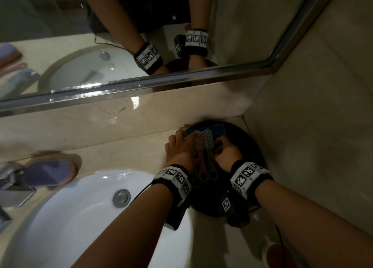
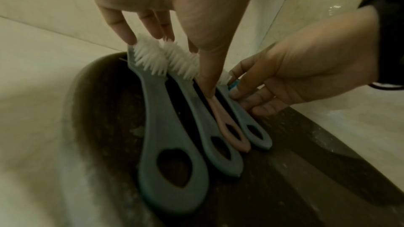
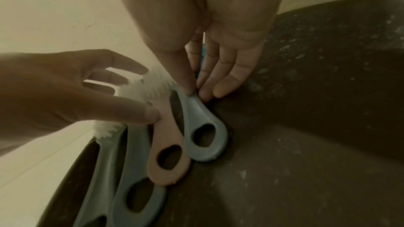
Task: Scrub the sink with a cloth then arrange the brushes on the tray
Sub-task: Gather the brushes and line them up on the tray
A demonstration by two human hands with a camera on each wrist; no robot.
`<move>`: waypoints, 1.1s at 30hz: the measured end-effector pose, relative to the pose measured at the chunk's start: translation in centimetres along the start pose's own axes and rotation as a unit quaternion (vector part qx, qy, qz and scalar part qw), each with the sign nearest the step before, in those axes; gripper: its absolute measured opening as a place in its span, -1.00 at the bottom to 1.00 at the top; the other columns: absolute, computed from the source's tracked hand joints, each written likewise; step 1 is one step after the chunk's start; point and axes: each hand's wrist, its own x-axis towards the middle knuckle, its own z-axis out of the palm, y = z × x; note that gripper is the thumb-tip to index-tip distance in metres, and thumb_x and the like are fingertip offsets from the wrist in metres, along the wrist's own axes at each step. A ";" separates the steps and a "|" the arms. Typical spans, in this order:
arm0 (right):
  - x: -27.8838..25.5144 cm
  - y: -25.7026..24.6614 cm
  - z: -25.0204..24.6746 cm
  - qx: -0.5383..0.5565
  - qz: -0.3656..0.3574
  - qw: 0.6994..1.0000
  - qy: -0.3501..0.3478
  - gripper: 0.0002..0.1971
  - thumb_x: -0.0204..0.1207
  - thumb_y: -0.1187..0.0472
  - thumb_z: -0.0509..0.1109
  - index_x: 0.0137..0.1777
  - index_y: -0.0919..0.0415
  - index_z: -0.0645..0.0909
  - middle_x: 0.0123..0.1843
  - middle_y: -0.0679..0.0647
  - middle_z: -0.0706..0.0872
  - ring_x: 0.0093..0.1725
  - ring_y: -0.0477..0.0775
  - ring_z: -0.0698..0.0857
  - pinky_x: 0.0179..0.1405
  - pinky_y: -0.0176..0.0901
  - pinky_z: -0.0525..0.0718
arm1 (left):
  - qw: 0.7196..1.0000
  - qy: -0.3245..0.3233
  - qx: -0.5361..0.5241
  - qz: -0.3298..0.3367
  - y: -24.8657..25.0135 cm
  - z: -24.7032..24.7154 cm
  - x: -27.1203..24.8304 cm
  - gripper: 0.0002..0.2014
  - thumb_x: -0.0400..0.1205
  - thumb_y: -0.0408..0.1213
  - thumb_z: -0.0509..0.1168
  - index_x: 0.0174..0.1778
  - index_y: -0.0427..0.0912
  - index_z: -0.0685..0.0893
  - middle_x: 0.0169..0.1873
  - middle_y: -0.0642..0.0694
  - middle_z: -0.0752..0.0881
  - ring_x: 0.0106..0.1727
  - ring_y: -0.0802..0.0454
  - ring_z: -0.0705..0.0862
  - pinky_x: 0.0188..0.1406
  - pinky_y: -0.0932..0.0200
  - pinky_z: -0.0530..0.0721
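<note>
Several flat brushes (image 1: 203, 144) lie side by side on a dark round tray (image 1: 254, 146) right of the white sink (image 1: 80, 217). They have white bristles; three are grey-blue (image 2: 172, 144) and one is pink (image 2: 227, 123). My left hand (image 2: 174, 58) rests straight fingers on the bristles, its thumb pressing the pink brush's (image 3: 166, 144) neck. My right hand (image 3: 198, 92) pinches the neck of the rightmost grey-blue brush (image 3: 203, 137) between thumb and fingers. A purple cloth (image 1: 48, 172) lies on the counter by the tap.
A blue pad (image 1: 218, 131) sits at the tray's far edge. The tray is tucked into a corner between the tiled right wall (image 1: 302, 126) and the ledge under the mirror (image 1: 121, 45). A chrome tap (image 1: 12, 178) stands left of the sink.
</note>
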 end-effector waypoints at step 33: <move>-23.6 -8.9 -1.4 -0.295 -0.238 0.925 0.036 -0.60 0.49 0.14 0.38 0.32 0.14 0.47 0.27 0.26 0.60 0.19 0.30 0.62 0.04 -0.16 0.50 | 0.993 0.081 0.056 -0.068 -6.9 -14.5 -23.8 -0.36 0.56 -0.05 0.36 0.53 -0.01 0.27 0.40 -0.22 0.45 0.38 -0.26 0.48 0.34 -0.19 0.52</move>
